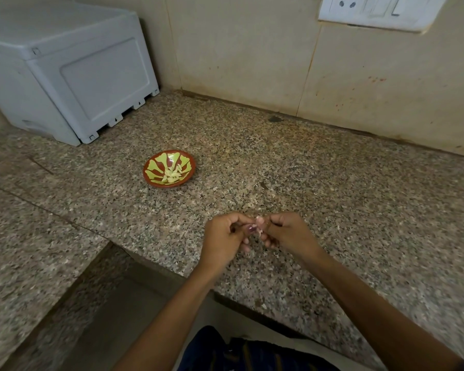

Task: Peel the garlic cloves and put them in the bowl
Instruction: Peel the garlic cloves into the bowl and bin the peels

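Box [65, 68]: we see a pale grey plastic box at the far left, standing on the tabletop [332, 188] against the wall.
Tabletop: speckled granite; it steps down to a lower ledge at our near left.
Bowl [169, 168]: a red-brown bowl with yellow-green petal shapes sits left of centre, well apart from both hands and nearer the box.
Peeled cloves [173, 174]: we count several pale cloves lying together in the bottom of the bowl.
Left hand [224, 238]: it hovers above the tabletop near the front edge, fingers curled, thumb and forefinger pinching the clove from the left.
Clove [259, 224]: a small pinkish-white clove held between the two hands, with a shred of skin hanging below it; we cannot tell how much skin is off.
Right hand [287, 231]: it meets the left hand at the clove, fingers curled in, the tips pinching the clove from the right.
Skin scraps [263, 306]: a few pale flecks lie on the tabletop near the front edge.
Socket plate [373, 12]: a white plate is on the wall at the upper right.
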